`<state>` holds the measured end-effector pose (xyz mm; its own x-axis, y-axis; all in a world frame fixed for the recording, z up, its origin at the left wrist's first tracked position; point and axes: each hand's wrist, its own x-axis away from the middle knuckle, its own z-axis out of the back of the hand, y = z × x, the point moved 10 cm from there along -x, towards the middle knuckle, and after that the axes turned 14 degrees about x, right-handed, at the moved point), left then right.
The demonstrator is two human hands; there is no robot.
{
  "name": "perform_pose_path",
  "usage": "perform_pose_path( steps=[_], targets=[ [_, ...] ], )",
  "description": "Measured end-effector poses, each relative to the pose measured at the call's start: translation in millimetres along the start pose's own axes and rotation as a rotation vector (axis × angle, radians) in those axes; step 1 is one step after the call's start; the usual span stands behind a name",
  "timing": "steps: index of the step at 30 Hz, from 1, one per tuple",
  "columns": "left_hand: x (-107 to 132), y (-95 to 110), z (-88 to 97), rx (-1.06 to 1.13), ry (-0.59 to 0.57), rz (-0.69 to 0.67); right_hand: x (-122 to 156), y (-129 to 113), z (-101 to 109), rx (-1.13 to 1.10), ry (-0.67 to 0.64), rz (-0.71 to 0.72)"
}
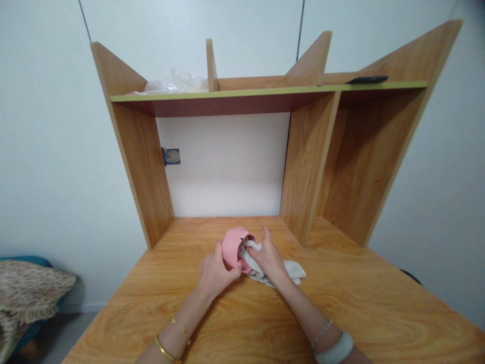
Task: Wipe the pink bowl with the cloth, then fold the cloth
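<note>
A pink cup (231, 246) lies tipped on its side on the wooden desk (242, 323), its mouth facing right. My left hand (215, 273) is wrapped round the cup from the left. My right hand (269, 258) is closed on a grey-white cloth (293, 270) and pushes part of it into the cup's mouth. The rest of the cloth trails onto the desk under my right wrist.
A wooden hutch stands at the back of the desk, with an upright divider (305, 162) right of the hands. On the top shelf lie a crumpled clear plastic bag (174, 83) and a dark flat object (367, 79). A patterned blanket (26, 293) sits at far left.
</note>
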<state>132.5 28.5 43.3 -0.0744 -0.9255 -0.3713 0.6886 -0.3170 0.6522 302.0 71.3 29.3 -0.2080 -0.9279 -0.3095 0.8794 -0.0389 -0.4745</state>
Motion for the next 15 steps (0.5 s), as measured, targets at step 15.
perform_pose_path(
  steps=[15],
  targets=[
    [2.1, -3.9, -7.1, 0.145, 0.001, -0.011, 0.8, -0.6, 2.6, 0.177, -0.022, 0.05]
  ],
)
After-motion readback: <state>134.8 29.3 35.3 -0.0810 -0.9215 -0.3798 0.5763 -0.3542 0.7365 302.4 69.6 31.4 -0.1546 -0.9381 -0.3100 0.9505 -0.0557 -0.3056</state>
